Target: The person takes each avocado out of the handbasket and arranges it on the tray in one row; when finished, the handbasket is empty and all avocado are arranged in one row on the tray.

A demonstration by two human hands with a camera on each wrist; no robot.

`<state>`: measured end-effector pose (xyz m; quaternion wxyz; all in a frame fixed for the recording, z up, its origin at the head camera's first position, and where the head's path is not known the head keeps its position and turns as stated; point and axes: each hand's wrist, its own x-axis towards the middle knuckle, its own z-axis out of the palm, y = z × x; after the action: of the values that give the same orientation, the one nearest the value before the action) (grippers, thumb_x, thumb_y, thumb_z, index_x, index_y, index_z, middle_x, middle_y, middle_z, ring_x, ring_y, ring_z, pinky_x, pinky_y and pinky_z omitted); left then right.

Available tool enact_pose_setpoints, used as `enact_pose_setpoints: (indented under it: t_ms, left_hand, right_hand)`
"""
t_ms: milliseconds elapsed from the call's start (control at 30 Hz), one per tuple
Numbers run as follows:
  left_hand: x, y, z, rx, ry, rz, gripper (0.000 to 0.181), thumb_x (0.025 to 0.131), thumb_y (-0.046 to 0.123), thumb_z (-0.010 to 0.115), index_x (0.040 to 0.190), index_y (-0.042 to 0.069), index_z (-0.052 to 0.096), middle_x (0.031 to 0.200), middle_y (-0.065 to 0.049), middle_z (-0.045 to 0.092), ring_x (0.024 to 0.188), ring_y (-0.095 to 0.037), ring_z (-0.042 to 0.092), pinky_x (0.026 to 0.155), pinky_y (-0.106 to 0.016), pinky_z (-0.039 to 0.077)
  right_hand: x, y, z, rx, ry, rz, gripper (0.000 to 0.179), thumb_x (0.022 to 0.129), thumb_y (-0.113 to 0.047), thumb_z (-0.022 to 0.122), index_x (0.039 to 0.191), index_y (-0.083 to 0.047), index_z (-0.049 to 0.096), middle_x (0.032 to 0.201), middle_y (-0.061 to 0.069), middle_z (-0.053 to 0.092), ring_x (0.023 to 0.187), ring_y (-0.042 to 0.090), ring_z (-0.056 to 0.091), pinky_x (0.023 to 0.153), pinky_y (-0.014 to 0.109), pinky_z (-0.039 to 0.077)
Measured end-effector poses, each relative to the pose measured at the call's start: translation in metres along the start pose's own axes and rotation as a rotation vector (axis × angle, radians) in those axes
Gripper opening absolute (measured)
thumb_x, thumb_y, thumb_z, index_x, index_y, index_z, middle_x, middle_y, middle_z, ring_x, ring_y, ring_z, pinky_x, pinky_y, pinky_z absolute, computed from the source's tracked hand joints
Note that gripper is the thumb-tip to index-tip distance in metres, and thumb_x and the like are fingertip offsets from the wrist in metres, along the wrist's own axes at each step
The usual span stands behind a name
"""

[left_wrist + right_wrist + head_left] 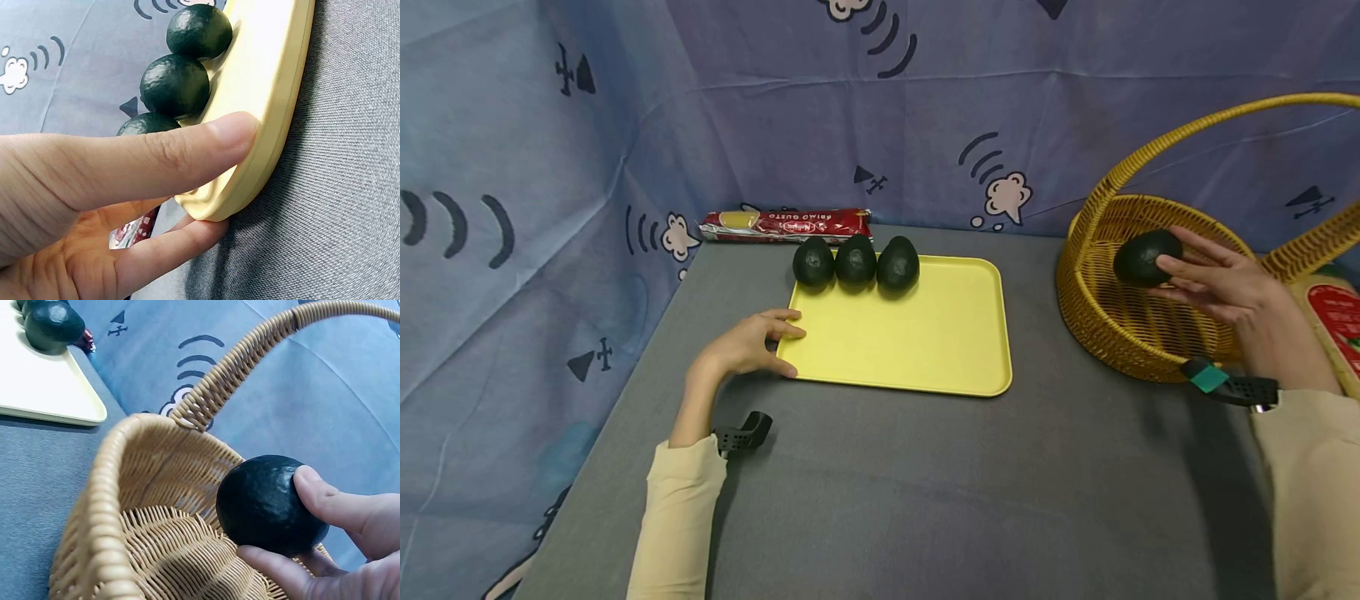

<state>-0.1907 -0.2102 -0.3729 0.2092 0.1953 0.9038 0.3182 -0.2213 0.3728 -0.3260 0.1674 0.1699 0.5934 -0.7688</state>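
My right hand [1225, 279] holds a dark green avocado [1142, 258] between thumb and fingers, over the inside of a wicker basket [1078, 292]. The right wrist view shows the avocado [265, 503] above the woven floor of the basket [106, 506]. At the left end of a yellow tray [917, 333], my left hand [752, 342] grips its near corner. The thumb lies on the tray's rim [275, 119] and a finger touches its outer side in the left wrist view. Three more avocados [855, 262] stand in a row along the tray's far left edge.
A red packet [790, 225] lies behind the tray near the patterned cloth backdrop [880, 125]. The basket's tall handle [1210, 129] arches above my right hand. A bag with a red label [1333, 317] stands right of the basket on the grey table [925, 483].
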Motion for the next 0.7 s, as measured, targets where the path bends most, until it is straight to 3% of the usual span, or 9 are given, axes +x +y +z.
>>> enact_pose_setpoints:
  t_ms: [67,167,400,433,467,600,700]
  left_hand:
    - [0.000,0.000,0.000,0.000,-0.001,-0.002,0.060,0.076,0.009,0.081,0.128,-0.008,0.057,0.148,-0.020,0.037,0.127,-0.039,0.044,0.103,-0.048,0.038]
    - [0.000,0.000,0.000,-0.005,-0.004,-0.006,0.060,0.076,0.008,0.081,0.128,-0.008,0.057,0.148,-0.020,0.036,0.127,-0.039,0.044,0.103,-0.048,0.038]
    - [0.001,0.000,0.000,-0.010,-0.008,-0.015,0.059,0.077,0.007,0.080,0.129,-0.007,0.056,0.149,-0.020,0.035,0.127,-0.039,0.045,0.104,-0.048,0.038]
    - [0.001,0.000,0.000,-0.007,-0.007,-0.012,0.059,0.077,0.008,0.080,0.129,-0.008,0.056,0.148,-0.020,0.035,0.127,-0.039,0.045,0.104,-0.048,0.038]
    - [0.000,0.000,0.000,-0.005,-0.006,-0.010,0.059,0.076,0.008,0.080,0.129,-0.008,0.056,0.148,-0.020,0.036,0.127,-0.039,0.045,0.103,-0.048,0.038]
    - [0.000,0.000,0.000,-0.001,-0.004,-0.001,0.060,0.077,0.009,0.081,0.128,-0.008,0.057,0.148,-0.020,0.036,0.127,-0.039,0.045,0.103,-0.049,0.038]
    - [0.000,0.000,0.000,-0.001,-0.004,0.001,0.059,0.077,0.009,0.081,0.128,-0.008,0.057,0.148,-0.021,0.036,0.126,-0.039,0.045,0.103,-0.049,0.038]
  right_hand:
    - [-0.001,0.001,0.002,0.009,-0.004,-0.016,0.056,0.094,0.001,0.055,0.125,-0.046,0.056,0.155,-0.018,-0.013,0.111,0.011,0.055,0.077,0.032,0.057]
    - [-0.002,0.002,0.003,0.012,-0.030,-0.034,0.058,0.094,0.003,0.054,0.128,-0.044,0.055,0.157,-0.012,-0.011,0.080,0.010,0.066,0.074,0.034,0.057]
    - [-0.008,0.003,0.008,-0.089,-0.045,-0.060,0.068,0.094,0.001,0.056,0.143,-0.043,0.037,0.157,-0.007,-0.016,0.084,0.007,0.067,0.076,0.032,0.057]
    - [-0.009,0.004,0.009,-0.096,-0.046,-0.063,0.068,0.094,0.001,0.056,0.142,-0.044,0.038,0.157,-0.008,-0.016,0.095,0.008,0.066,0.077,0.032,0.056]
    - [-0.009,0.004,0.009,-0.102,-0.050,-0.068,0.067,0.094,0.001,0.056,0.141,-0.044,0.040,0.157,-0.009,-0.015,0.096,0.007,0.065,0.078,0.031,0.056]
    - [-0.012,0.005,0.012,-0.089,-0.087,-0.106,0.065,0.094,0.004,0.053,0.140,-0.041,0.044,0.154,0.000,0.011,0.098,0.008,0.064,0.077,0.032,0.056]
    - [-0.015,0.006,0.016,-0.099,-0.111,-0.129,0.064,0.094,0.006,0.052,0.140,-0.038,0.046,0.150,0.001,0.016,0.089,0.008,0.067,0.073,0.032,0.057]
